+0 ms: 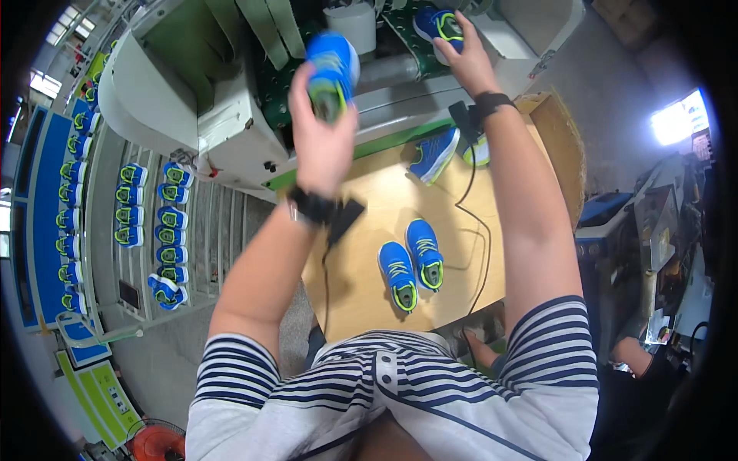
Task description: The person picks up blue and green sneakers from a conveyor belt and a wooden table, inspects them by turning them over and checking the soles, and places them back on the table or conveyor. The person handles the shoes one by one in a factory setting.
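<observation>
My left hand (323, 146) grips a blue sneaker (332, 58) with lime-green trim, raised in front of the machine's opening; the hand is slightly blurred. Farther right, my right hand (470, 63) has its thumb and fingers around another blue sneaker (432, 24) at the green conveyor belt (407, 38). On the wooden table (361, 207) below, two matching blue sneakers (397, 273) stand side by side, toes pointing away from me. By the table's far edge another blue sneaker (435, 156) lies tilted, with a lime-green and white shoe (477, 151) partly hidden behind my right forearm.
A pale machine housing (234, 115) with hanging green strips (269, 31) borders the table's far side. Racks at the left hold rows of blue sneakers (171, 217). A cardboard box (565, 154) stands at the right. Black cables (490, 238) run from my wrists across the table.
</observation>
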A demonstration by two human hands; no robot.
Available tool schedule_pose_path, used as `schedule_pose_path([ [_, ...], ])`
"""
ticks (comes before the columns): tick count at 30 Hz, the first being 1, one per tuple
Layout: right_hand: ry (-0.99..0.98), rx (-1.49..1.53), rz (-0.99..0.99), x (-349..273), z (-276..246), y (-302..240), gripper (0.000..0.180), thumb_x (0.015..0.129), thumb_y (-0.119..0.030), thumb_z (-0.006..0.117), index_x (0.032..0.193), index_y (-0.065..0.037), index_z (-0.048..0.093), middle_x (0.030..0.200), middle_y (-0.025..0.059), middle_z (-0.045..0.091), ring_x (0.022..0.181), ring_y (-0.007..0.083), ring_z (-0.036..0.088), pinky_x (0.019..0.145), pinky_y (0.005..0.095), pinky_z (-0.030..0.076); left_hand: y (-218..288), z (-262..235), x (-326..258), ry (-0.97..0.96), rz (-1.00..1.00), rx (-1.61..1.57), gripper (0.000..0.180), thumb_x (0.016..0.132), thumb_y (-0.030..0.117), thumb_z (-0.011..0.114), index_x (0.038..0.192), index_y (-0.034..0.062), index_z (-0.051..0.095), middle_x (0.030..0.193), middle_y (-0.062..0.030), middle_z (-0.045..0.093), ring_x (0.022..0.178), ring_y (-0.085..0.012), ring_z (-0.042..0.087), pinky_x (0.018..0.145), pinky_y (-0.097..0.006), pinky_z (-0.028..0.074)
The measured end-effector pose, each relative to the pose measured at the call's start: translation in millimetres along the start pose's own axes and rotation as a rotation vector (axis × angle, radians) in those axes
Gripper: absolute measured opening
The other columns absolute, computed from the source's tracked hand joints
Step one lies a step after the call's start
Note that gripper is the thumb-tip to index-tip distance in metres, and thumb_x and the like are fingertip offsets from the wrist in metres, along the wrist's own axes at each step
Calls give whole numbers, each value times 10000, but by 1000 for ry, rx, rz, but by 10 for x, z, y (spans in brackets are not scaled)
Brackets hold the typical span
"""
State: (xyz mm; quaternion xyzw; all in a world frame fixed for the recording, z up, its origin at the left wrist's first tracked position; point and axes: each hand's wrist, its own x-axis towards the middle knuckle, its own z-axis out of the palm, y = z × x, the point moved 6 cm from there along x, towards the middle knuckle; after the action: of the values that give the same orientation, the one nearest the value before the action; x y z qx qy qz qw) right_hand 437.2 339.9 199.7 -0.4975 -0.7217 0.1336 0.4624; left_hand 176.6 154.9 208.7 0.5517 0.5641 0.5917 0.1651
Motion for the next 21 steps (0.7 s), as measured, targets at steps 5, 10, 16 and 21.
schedule_pose_path([
  [5, -44, -148, -36, -143, -53, -324, 886, 853, -383, 755, 1557, -122, 285, 1380, 254, 522, 1271, 427, 505, 1082, 461, 404, -692, -74, 1262, 98, -164, 397, 739, 727, 214, 784, 1343, -38, 465, 1290, -272, 589, 1171, -407, 597, 980, -418, 493],
  [10, -729, 376, 245, -2029, -796, -877, 587, 920, -194, 709, 1455, -106, 485, 1326, 84, 588, 1164, 196, 572, 997, 338, 452, -365, -124, 97, -90, 100, 203, 899, 845, 270, 748, 1532, -15, 244, 1506, -261, 340, 1397, -407, 367, 1166, -441, 306],
  [16, -897, 124, 569, -3761, -925, -352, 595, 903, -357, 730, 1357, -14, 557, 1130, 137, 654, 1046, 215, 617, 924, 352, 495, -1391, -416, -2801, -987, -284, 788, 817, 932, 427, 614, 1580, 110, 231, 1644, -221, 137, 1505, -452, 122, 1163, -655, 153],
  [21, -535, 334, 465, -4168, -224, -143, 770, 828, -386, 796, 1432, -35, 472, 1324, 229, 578, 1132, 319, 620, 965, 388, 495, -1170, -407, -3072, -955, -268, 838, 826, 943, 500, 577, 1582, 111, 227, 1646, -254, 63, 1510, -480, 28, 1148, -696, 115],
])
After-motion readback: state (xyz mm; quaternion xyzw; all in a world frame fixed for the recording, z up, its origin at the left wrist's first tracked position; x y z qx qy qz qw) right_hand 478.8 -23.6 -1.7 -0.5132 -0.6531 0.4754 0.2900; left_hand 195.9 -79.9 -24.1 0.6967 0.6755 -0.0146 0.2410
